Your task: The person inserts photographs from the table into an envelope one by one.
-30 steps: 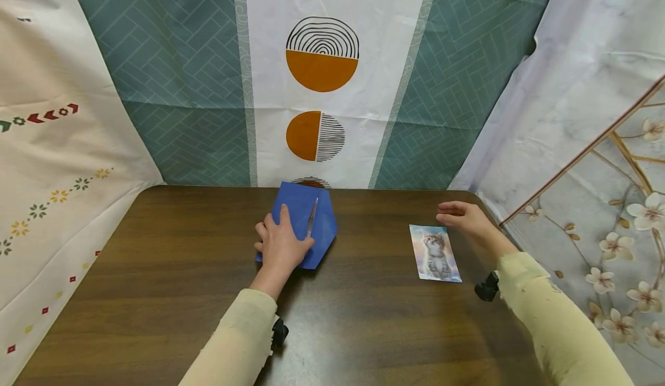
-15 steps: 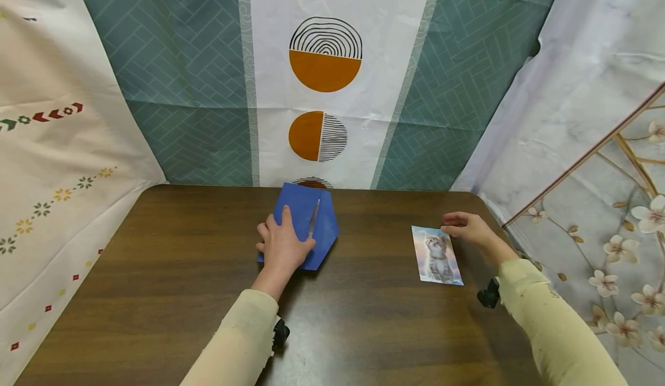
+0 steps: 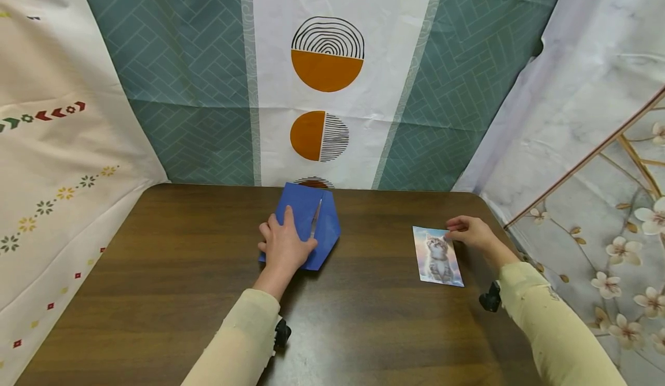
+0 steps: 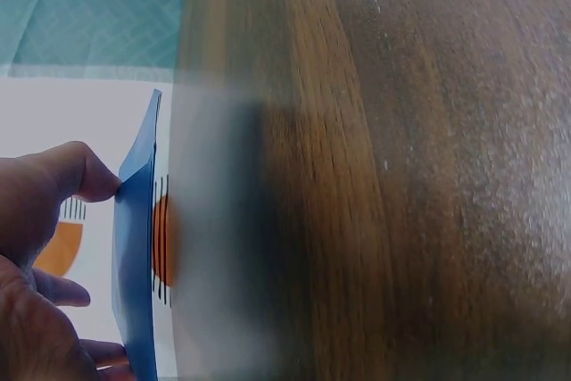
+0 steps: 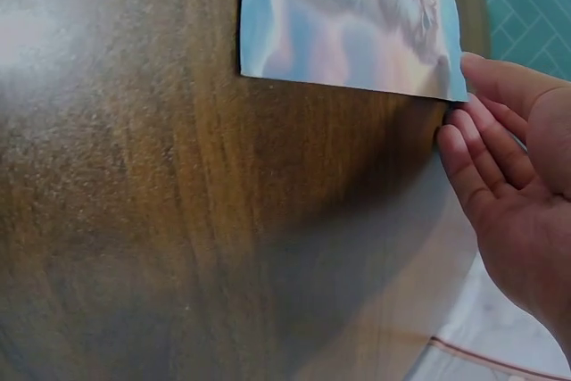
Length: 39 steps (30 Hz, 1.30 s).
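Observation:
In the head view, a blue paper envelope (image 3: 301, 198) with a narrow gap near its right side is at the back middle of the table. My left hand (image 3: 284, 246) grips it from above, thumb near the gap and the other fingers spread toward its left edge. The left wrist view shows the envelope (image 4: 136, 247) nearly edge-on, thumb and fingertips against it. To the right lies a kitten picture card (image 3: 437, 257). My right hand (image 3: 471, 233) pinches its upper right corner. In the right wrist view, that corner of the card (image 5: 357, 33) sits at the fingertips (image 5: 473, 64).
The brown wooden table (image 3: 363, 317) has rounded back corners. A teal and white patterned cloth (image 3: 197, 86) hangs behind it. A cream cloth (image 3: 62, 161) is on the left and a floral cloth (image 3: 587, 161) on the right.
My right hand has come down from above the card to its upper right corner and now pinches it. The left hand and envelope stay in place; the head view shifts slightly.

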### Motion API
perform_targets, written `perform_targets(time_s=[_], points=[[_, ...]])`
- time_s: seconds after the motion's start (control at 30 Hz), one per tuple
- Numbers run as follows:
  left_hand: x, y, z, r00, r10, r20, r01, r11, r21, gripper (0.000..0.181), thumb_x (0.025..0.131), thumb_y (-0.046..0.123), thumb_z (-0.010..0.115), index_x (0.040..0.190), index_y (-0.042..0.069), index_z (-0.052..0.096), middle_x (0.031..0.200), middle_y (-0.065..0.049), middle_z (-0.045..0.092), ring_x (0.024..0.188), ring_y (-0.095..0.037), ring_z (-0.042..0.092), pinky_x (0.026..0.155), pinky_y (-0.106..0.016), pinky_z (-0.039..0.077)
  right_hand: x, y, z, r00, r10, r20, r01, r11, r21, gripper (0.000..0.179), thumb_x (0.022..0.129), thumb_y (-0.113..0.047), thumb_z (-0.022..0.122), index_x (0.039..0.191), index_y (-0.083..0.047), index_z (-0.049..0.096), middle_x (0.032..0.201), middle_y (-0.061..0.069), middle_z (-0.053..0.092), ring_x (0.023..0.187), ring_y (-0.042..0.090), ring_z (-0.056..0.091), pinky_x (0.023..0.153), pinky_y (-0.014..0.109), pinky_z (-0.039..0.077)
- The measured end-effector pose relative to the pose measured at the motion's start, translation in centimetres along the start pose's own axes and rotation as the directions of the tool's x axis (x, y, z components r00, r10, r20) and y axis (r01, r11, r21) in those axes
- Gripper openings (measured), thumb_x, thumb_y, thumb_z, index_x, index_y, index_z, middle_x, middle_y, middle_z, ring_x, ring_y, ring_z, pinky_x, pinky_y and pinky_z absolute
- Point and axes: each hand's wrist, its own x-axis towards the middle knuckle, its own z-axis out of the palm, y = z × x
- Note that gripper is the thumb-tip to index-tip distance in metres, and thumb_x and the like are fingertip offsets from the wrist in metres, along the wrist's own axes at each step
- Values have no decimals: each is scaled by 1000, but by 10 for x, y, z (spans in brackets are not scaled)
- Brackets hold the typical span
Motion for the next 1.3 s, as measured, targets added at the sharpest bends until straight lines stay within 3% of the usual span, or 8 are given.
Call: perform_targets(time_s=[0.17,0.47,0.6,0.77,1.03,1.3], points=[[-1,0,0,1000,3,-2,-3,1000,-5,101,90,36,85,169,8,29,166,-34,24,149,-56,21,104,-78,35,1,3,2,1000,-19,-16,18,999,-36,41,97,-14,80,127,10,67,114,23,74,100,28,70,77,28,56],[-2,2,0,1000,9,1,-9,1000,-7,100,91,36,85,169,8,29,166,-35,24,149,-56,21,104,-78,35,-4,5,8,997,-53,-50,49,996,-69,26,96,-9,79,116,5,71,103,16,74,95,29,70,75,34,55],[-2,2,0,1000,11,-2,-11,1000,-9,99,91,36,85,169,7,30,166,-35,24,149,-56,21,104,-79,34,-5,3,8,995,-56,-78,52,997,-58,24,98,-11,78,115,5,73,100,14,75,88,23,69,73,31,54],[-3,2,1,1000,13,1,-13,1000,-15,99,91,35,84,169,7,30,166,-35,24,149,-56,21,104,-79,34,-4,2,4,994,-8,-109,17,997,76,27,100,-10,74,119,10,70,95,8,75,80,16,66,68,26,54],[-3,2,0,1000,14,2,-14,1000,-20,98,91,35,84,168,7,31,166,-35,24,149,-56,21,105,-79,33,-3,-7,-3,994,23,-107,1,975,224,41,102,-18,75,128,13,66,96,0,76,88,15,70,79,28,57],[-4,2,0,1000,18,-2,-18,1000,-21,98,91,35,85,168,6,32,165,-35,25,149,-56,21,104,-78,33,-1,-17,-7,999,21,-50,1,919,394,51,104,-22,73,138,13,59,103,-10,74,94,4,73,94,33,59]])
